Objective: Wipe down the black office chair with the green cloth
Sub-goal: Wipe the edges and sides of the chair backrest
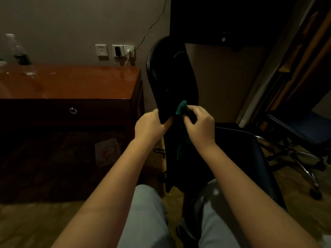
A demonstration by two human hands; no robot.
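Observation:
The black office chair (pixel 172 76) stands in the middle of the view, its backrest seen edge-on and its dark seat (pixel 238 149) to the right. My left hand (pixel 152 125) grips the lower edge of the backrest. My right hand (pixel 200 123) pinches the green cloth (pixel 181 108) against the backrest's lower right side. More of the cloth hangs down below my right hand, dim against the chair.
A reddish wooden desk (pixel 71 83) with a drawer ring stands at the left, below wall sockets (pixel 114 51). A second chair (pixel 304 133) with a chrome wheeled base stands at the right. Dark furniture (pixel 232 20) rises behind the chair. My knees are at the bottom.

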